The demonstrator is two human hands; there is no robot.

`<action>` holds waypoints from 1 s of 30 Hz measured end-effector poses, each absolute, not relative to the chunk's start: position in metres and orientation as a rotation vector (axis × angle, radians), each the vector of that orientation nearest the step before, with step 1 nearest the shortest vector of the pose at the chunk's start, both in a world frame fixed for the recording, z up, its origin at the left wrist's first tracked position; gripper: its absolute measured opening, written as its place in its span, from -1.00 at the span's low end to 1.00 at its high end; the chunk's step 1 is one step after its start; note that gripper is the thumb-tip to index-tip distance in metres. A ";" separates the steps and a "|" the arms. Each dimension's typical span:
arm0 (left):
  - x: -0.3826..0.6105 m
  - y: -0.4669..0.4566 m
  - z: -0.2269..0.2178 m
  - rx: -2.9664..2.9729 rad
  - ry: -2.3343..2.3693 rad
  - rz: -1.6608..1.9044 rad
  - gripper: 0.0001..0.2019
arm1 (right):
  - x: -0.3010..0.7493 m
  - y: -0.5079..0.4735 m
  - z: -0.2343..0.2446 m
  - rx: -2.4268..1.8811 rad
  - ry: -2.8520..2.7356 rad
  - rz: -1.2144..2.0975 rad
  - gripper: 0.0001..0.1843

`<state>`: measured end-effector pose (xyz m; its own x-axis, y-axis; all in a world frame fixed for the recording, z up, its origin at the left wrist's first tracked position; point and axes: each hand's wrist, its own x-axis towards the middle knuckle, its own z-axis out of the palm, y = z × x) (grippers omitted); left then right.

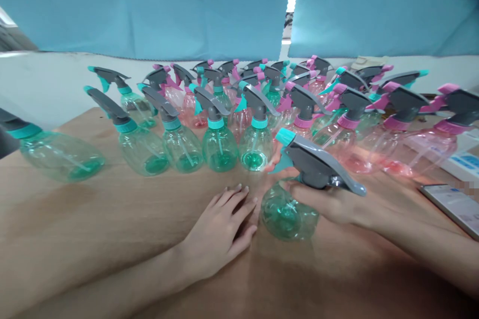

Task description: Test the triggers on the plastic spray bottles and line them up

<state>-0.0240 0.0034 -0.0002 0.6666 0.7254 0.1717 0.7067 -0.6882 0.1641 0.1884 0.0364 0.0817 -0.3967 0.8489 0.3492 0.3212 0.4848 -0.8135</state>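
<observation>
My right hand (325,199) is wrapped round the neck of a green spray bottle (288,217) with a grey trigger head and a turquoise nozzle. The bottle is close to me, and I cannot tell whether its base touches the wooden table (149,239). Just left of it, my left hand (228,224) rests flat on the tabletop, palm down, fingers stretched out and holding nothing. Beyond my hands stands a front row of spray bottles, among them a green one (220,147) and a pink one (348,144).
Several more green and pink spray bottles crowd behind the front row. A green bottle (62,154) stands at the far left. On the right lie a phone (452,207) and a white and blue box (464,162). A blue curtain (160,10) hangs behind the table.
</observation>
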 end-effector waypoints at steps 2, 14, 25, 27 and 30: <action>-0.024 0.004 0.000 2.793 1.202 0.340 -0.60 | 0.189 0.036 0.081 -0.956 -1.948 0.878 -0.92; -0.025 0.004 0.000 2.782 1.208 0.339 -0.60 | 0.189 0.035 0.081 -0.902 -1.893 0.784 -0.84; -0.025 0.004 -0.001 2.794 1.211 0.327 -0.60 | 0.188 0.037 0.076 -0.778 -1.872 0.904 -0.64; -0.025 0.004 -0.001 2.795 1.210 0.331 -0.59 | 0.188 0.036 0.075 -0.796 -1.864 0.953 -0.54; -0.025 0.004 -0.001 2.796 1.213 0.329 -0.58 | 0.189 0.035 0.075 -0.841 -1.860 1.025 -0.47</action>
